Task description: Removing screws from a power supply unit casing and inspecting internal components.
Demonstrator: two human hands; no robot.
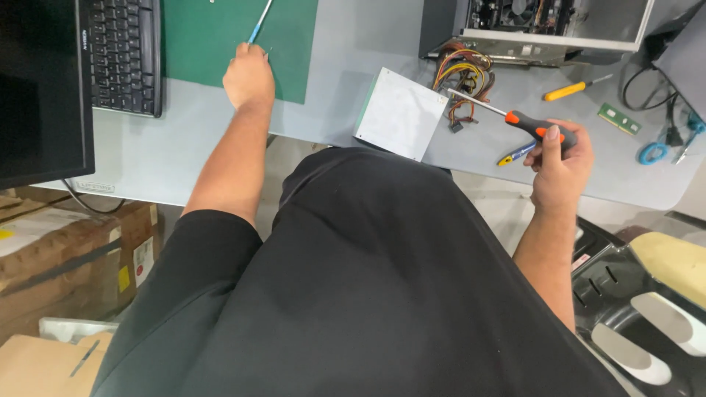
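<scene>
Open PC case (559,26) at tabletop (331,110) far edge, metal box (401,112) out, cables attached. Right hand (560,158) fingers clenched on screwdriver (515,117) near front edge. Left hand (248,73) grips thin blue tool (259,26) over green mat (213,37).

Grey desk (184,158), pale tiled floor (500,202)

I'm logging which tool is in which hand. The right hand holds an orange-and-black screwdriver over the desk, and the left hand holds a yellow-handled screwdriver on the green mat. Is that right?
Not quite. In the head view the left hand grips a thin blue-handled tool on the green mat. The yellow-handled screwdriver lies untouched on the desk. The right hand does hold the orange-and-black screwdriver.
</scene>
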